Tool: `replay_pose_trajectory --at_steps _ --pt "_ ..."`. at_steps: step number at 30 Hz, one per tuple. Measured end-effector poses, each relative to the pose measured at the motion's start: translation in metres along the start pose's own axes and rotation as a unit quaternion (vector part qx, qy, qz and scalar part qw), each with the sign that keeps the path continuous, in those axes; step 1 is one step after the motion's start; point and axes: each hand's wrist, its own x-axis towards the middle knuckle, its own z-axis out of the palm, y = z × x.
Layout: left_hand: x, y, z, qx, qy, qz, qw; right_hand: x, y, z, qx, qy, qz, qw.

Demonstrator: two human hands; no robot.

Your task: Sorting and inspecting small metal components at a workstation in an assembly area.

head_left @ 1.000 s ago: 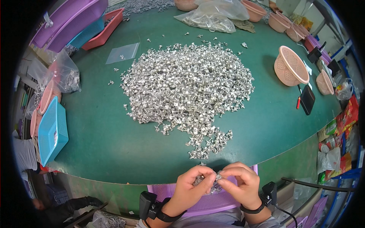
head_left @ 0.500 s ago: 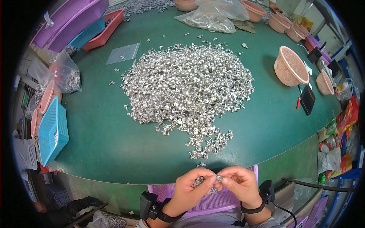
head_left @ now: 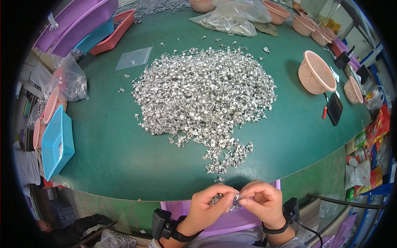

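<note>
My left hand (head_left: 211, 204) curls around several small silver metal parts (head_left: 216, 199), over a purple basket (head_left: 223, 225) at the table's near edge. Between its thumb and forefinger and those of my right hand (head_left: 261, 202) is one small silver metal part (head_left: 237, 197), which both hands pinch. Just beyond my hands, a single part (head_left: 219, 179) lies near the table edge. A large heap of the same silver parts (head_left: 202, 91) covers the middle of the green table (head_left: 107, 153), with a narrow tail reaching toward me.
A peach basket (head_left: 316, 72), a black flat object (head_left: 335, 109) and a red-handled tool (head_left: 324, 112) are at the right. On the left stand a blue basket (head_left: 58, 142) and a clear bag (head_left: 74, 80) of parts. A plastic bag (head_left: 231, 18) lies at the far side.
The fingertips of both hands have shifted slightly around the small part, which is turned differently now. Everything on the table stays where it was.
</note>
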Motion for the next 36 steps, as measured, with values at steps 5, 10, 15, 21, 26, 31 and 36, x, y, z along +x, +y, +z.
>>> replay_pose_trajectory --at_steps 5,10,15,21,26,31,36 --pt "0.000 0.001 0.000 -0.005 0.002 -0.004 1.000 -0.001 0.002 0.000 -0.011 0.000 -0.003 1.000" --pt "-0.001 0.003 -0.001 -0.060 -0.002 -0.056 0.997 -0.001 0.001 0.002 -0.054 0.019 -0.027 0.998" --pt "0.001 0.002 0.000 -0.157 -0.003 -0.178 0.971 0.006 -0.008 -0.001 -0.195 -0.024 -0.085 0.977" --pt "0.001 0.001 -0.004 -0.183 0.083 -0.075 0.977 0.026 0.006 0.008 -0.417 0.076 -0.111 0.899" --pt "0.002 0.002 -0.004 -0.174 0.099 -0.074 0.977 0.034 0.015 0.015 -0.516 0.048 -0.116 0.847" --pt "0.001 0.000 -0.003 -0.178 0.100 -0.057 0.977 0.029 0.014 0.006 -0.493 0.062 -0.141 0.856" --pt "0.002 0.004 0.001 -0.071 0.107 -0.059 0.990 0.017 0.002 0.006 -0.391 0.060 -0.102 0.913"
